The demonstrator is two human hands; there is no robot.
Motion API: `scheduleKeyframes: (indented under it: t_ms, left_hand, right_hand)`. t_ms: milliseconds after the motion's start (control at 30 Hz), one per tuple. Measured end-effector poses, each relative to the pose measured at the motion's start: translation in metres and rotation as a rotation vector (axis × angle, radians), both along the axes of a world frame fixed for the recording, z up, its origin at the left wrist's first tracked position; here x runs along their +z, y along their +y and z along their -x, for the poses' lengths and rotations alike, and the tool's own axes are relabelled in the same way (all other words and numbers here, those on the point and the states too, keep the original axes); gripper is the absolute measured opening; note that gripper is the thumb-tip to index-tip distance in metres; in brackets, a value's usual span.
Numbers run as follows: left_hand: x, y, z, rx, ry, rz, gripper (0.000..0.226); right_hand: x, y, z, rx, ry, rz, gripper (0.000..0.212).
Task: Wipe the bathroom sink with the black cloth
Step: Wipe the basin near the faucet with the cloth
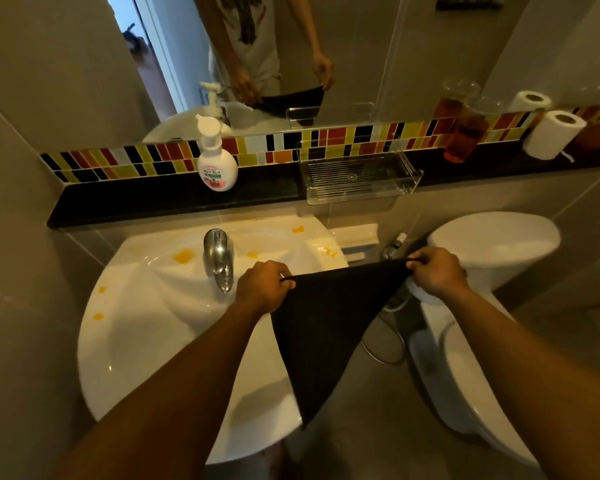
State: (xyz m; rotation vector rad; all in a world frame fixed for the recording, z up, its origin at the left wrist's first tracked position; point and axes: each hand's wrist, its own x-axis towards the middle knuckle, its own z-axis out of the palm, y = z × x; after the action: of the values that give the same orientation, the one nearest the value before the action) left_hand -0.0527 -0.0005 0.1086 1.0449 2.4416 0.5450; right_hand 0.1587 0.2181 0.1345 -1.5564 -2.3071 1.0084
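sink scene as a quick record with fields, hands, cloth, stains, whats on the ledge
left hand: pinching one top corner of the black cloth
right hand: pinching the other top corner
cloth state: stretched between both hands, hanging to a point, not touching the sink
stains: yellow-orange spots on the rim and beside the faucet
ledge: soap pump bottle, clear tray, toilet paper roll
wiping: not yet begun

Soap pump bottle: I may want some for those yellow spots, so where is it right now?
In the head view, the soap pump bottle stands upright on the dark ledge behind the sink, left of the clear plastic tray, above the faucet.
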Motion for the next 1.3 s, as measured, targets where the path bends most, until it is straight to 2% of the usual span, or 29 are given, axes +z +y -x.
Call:
scheduleKeyframes:
  t_ms: [200, 233, 333, 433, 533, 667, 733, 800, 867, 933, 1000, 1167, 1300]
  left_hand:
    - [-0.032, 0.019, 0.026, -0.009, 0.057, 0.084, 0.022]
    - [-0.036, 0.021, 0.029, -0.019, 0.069, 0.097, 0.021]
    - [-0.039, 0.024, 0.036, -0.022, 0.08, 0.054, 0.024]
    - [-0.032, 0.029, 0.044, -0.067, 0.15, -0.01, 0.028]
    - [-0.021, 0.031, 0.053, -0.133, 0.309, -0.06, 0.03]
    - [-0.013, 0.024, 0.07, -0.12, 0.557, 0.029, 0.037]
    - [-0.012, 0.018, 0.082, -0.035, 0.612, 0.129, 0.046]
    - [-0.012, 0.013, 0.093, 0.054, 0.588, 0.248, 0.056]
    - [-0.014, 0.008, 0.103, 0.144, 0.478, 0.317, 0.062]
    - [-0.019, 0.005, 0.109, 0.202, 0.338, 0.283, 0.064]
    - [-0.024, 0.004, 0.111, 0.234, 0.275, 0.194, 0.059]
    - [-0.031, 0.006, 0.115, 0.294, 0.307, 0.096, 0.046]
    - [-0.036, 0.005, 0.116, 0.285, 0.321, 0.059, 0.04]
  right_hand:
    - [-0.038, 0.011, 0.036, -0.044, 0.085, 0.069, 0.01]
    - [-0.042, 0.009, 0.041, -0.038, 0.126, 0.125, 0.015]
    - [-0.05, -0.01, 0.057, 0.086, 0.21, 0.267, 0.049]
    - [-0.07, -0.033, 0.071, 0.191, 0.124, 0.152, 0.062]
    - [-0.092, -0.061, 0.079, 0.21, 0.025, 0.088, 0.065]
    - [-0.128, -0.09, 0.071, 0.304, -0.271, -0.026, 0.075]
    - [-0.146, -0.097, 0.066, 0.326, -0.309, -0.062, 0.076]
    - [-0.158, -0.102, 0.064, 0.323, -0.32, -0.113, 0.075]
    - [-0.166, -0.105, 0.068, 0.306, -0.334, -0.179, 0.075]
    - [-0.171, -0.105, 0.074, 0.284, -0.349, -0.261, 0.075]
    - [-0.175, -0.1, 0.083, 0.29, -0.367, -0.313, 0.072]
    - [-0.176, -0.075, 0.112, 0.308, -0.383, -0.363, 0.068]
    - [-0.173, -0.047, 0.138, 0.408, -0.403, -0.387, 0.064]
